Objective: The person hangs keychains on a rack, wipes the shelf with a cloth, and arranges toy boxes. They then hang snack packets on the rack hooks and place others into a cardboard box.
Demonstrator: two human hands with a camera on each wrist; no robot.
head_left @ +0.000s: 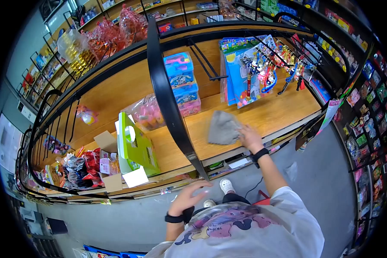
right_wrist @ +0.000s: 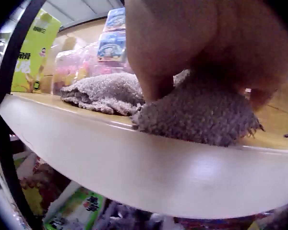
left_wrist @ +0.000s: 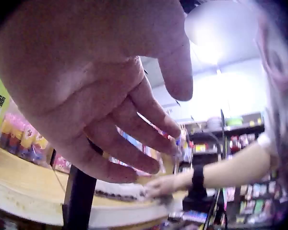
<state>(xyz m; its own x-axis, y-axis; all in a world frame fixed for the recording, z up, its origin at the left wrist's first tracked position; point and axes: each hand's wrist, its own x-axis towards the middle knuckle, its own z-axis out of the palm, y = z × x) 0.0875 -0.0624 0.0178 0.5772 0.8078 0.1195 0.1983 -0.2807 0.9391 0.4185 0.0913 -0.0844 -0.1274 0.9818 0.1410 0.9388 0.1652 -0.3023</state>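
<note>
A grey fluffy cloth (head_left: 223,127) lies on the wooden shelf (head_left: 262,124), right of the black upright. My right hand (head_left: 250,138) grips its near right part at the shelf's front edge. In the right wrist view the fingers of the hand (right_wrist: 206,43) press down round the bunched cloth (right_wrist: 197,112), while the rest spreads flat to the left. My left hand (head_left: 188,198) hangs in the air before the shelf front, holding nothing. Its fingers are apart and loosely bent in the left wrist view, the palm (left_wrist: 81,86) facing the camera.
A black upright (head_left: 170,94) divides the shelf. Stacked plastic tubs (head_left: 182,81) and a bag of pink items (head_left: 147,112) stand behind it. A green box (head_left: 138,146) and open cartons are at the left. Keychains and cards (head_left: 262,71) hang from hooks at the right.
</note>
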